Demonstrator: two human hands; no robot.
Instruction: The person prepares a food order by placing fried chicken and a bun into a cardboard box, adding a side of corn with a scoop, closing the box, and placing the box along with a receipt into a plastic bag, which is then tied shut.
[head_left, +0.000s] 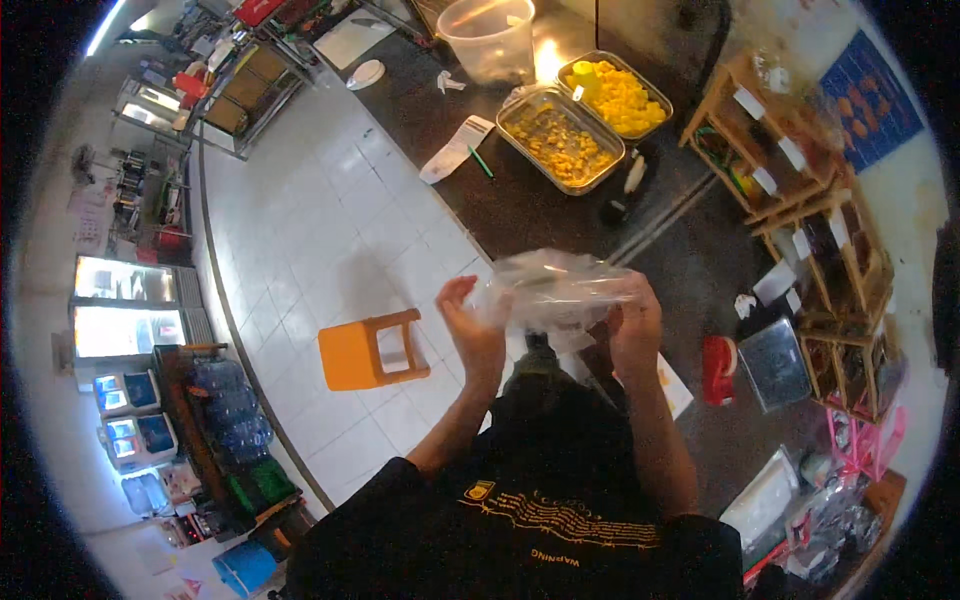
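Just in front of my dark shirt, a clear plastic bag (562, 289) is stretched between my two hands. My right hand (636, 322) grips its right end. At the other end, my left hand (478, 319) holds the bag's edge, its fingertips partly behind the crinkled film. Beyond the bag on the dark countertop (517, 214) stands a metal tray of small chopped orange-yellow pieces (559, 142). Touching it at the back is a second metal tray of larger yellow chunks (630, 94), with a yellow-green cup-like item in it.
A printed paper slip (457, 148) and a green pen (481, 162) lie near the counter edge. A translucent bucket (487, 41) stands behind. Rightward are a red tape dispenser (720, 370), a flat dark square item (775, 365) and wooden racks (787, 180). An orange stool (351, 354) occupies the tiled floor.
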